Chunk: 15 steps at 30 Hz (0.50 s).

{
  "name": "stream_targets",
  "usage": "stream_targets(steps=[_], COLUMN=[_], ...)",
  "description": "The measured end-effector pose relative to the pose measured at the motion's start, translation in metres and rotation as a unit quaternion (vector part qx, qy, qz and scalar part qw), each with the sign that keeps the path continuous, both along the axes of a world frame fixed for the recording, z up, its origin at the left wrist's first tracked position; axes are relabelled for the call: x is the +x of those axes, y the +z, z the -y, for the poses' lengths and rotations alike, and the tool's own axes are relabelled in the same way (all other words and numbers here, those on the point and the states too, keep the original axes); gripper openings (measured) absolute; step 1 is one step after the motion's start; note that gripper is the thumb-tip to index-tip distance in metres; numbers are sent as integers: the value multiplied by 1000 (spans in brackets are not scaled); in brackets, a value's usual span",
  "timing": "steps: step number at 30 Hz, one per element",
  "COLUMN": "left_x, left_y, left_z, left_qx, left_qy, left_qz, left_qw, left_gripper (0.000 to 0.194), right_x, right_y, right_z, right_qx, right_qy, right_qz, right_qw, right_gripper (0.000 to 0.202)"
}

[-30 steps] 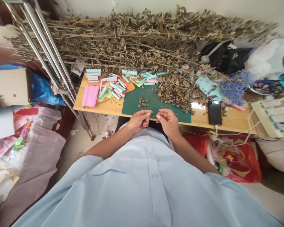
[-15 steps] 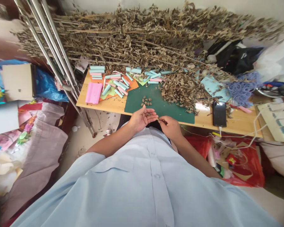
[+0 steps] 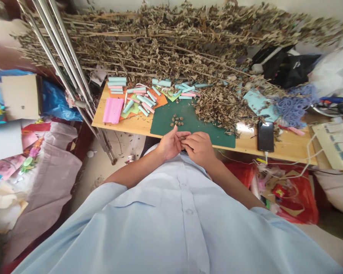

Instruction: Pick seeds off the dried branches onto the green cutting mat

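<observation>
Currently cupping the left hand (image 3: 173, 144), palm turned up, at the near edge of the wooden surface (image 3: 246, 146). Holding its thumb raised and its fingers stretched out rather than closed. Resting the right hand (image 3: 199, 149) against it, with bent fingers set at the small brown clump of dried leaf (image 3: 183, 138) lying between the two hands, on the left one's fingers. Too hidden to tell whether gripped by those right fingers or merely touched.

Lying just beyond the hands, on the green mat (image 3: 196, 125): a loose group of small brown balls (image 3: 177, 121), grouped near one another, untouched by either hand. Heaped over the right part of the mat and past it, a pile of crumbled dry leaves (image 3: 220, 106). Stretched across the back, long dried leafy stalks (image 3: 160, 49).

Scattered to the left, blue and pink rolled tubes (image 3: 144, 101), partly over orange sheets (image 3: 161, 100). Placed near them, a ridged pink sheet (image 3: 113, 110). Set to the right of the mat, a black phone (image 3: 265, 136) with a cable attached. Farther back on that side, a light blue sheet (image 3: 260, 104) just beside tangled purple cord (image 3: 295, 104).
</observation>
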<state>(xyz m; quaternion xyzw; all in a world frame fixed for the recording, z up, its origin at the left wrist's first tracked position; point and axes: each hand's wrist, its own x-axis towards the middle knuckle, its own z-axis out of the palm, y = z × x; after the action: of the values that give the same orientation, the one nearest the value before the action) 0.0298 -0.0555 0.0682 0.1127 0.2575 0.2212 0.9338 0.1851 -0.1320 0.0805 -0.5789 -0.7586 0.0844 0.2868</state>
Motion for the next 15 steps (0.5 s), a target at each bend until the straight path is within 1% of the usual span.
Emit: stream_targets(steps=[3,7,11,15], left_x=[-1,-1,0,0], left_y=[2,3,2,1], left_z=[2,4,5,3], left_qx=[6,13,14,7], left_qy=[-9,-27,-29,-1], left_qz=[12,11,8,7], left_qw=[1000,999,999,1000], left_gripper=[62,62,62,62], right_x=[-1,-4,-7,-4], right_y=[-1,-1,2,8], right_z=[1,2,4,9], right_qx=[-12,-21,-26,5], right_qy=[2,-17,-49,-75], right_qz=[19,14,-45,-115], right_qw=[1000,1000,997,990], right_gripper=[14,14,14,12])
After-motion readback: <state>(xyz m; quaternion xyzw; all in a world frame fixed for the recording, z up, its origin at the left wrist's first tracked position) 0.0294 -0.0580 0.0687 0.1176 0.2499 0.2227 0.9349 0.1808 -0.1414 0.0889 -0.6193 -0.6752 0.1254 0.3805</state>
